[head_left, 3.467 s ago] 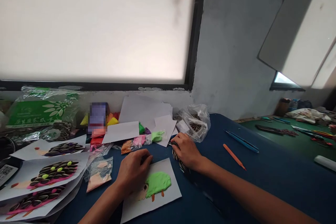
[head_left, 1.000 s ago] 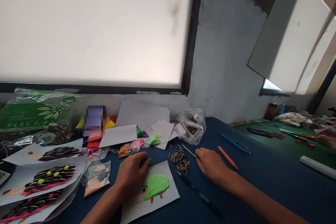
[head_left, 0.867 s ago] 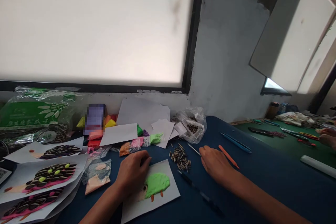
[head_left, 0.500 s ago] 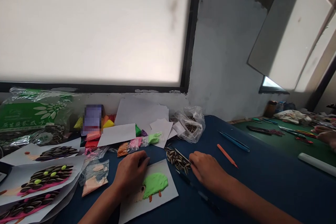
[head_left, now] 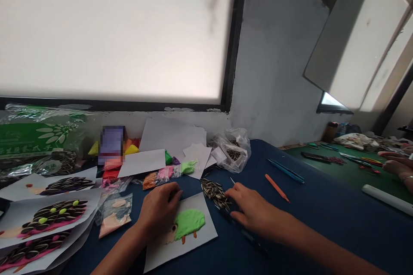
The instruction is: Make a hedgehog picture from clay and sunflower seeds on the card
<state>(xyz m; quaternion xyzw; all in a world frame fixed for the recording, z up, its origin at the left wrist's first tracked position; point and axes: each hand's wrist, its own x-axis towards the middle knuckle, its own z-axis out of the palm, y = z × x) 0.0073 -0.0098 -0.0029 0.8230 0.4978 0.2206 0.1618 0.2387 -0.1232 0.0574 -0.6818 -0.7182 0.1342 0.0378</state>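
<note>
A white sheet of paper (head_left: pixel 206 234) lies before me, bearing a light green clay body (head_left: pixel 190 223) with small brown legs and a peach head. My left hand (head_left: pixel 159 208) rests on its upper left corner, fingers curled and their tips hidden. Right of the sheet is a small pile of striped sunflower seeds (head_left: pixel 214 193). My right hand (head_left: pixel 253 208) lies at the pile's right edge, thumb and forefinger apart. The pale tip of a thin stick (head_left: pixel 232 180) shows by its fingers; the rest is hidden. Below the pile lies a dark pen (head_left: pixel 253 240), blurred.
Finished seed-and-clay pictures (head_left: pixel 61 215) are stacked left, beside a bag of peach clay (head_left: pixel 116 215). Behind stand a green seed bag (head_left: pixel 29 137), clay packets (head_left: pixel 166 172) and a plastic bag of seeds (head_left: pixel 234 152). Blue tweezers (head_left: pixel 285 171) and an orange pen (head_left: pixel 277 188) lie right. Another person's hand (head_left: pixel 398 167) is far right.
My right hand has shifted slightly left, its thumb and forefinger spreading apart. The thin stick beside the seeds has moved, and less of it shows. My left hand stays on the paper.
</note>
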